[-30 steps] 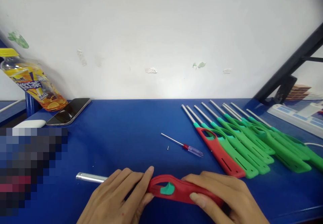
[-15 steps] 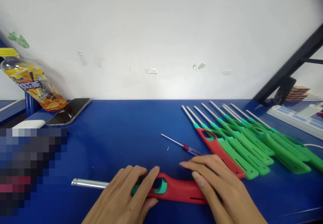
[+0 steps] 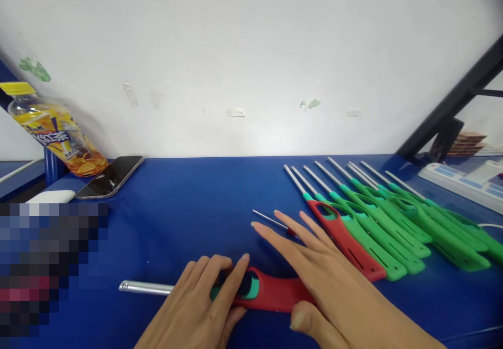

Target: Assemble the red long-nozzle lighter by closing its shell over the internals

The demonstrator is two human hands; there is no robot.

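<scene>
A red gas lighter with a teal trigger and a long metal tube lies crosswise in front of me on the blue table. My left hand is closed around its neck, where tube and handle meet. Fingers spread, my right hand is over the handle's right end and hides it; whether it touches the handle I cannot tell. Its fingertips reach forward beside a thin screwdriver, covering most of its grip. The small screw seen earlier is now hidden by this hand.
On the right lies a row of several green lighters with one red lighter at its near side. Behind them sits a white power strip. At the left are a phone, a tea bottle and a white case.
My right hand has come off the handle's end, opened its fingers and moved forward and left over the screw and screwdriver. My left hand keeps its hold; the view has shifted slightly.
</scene>
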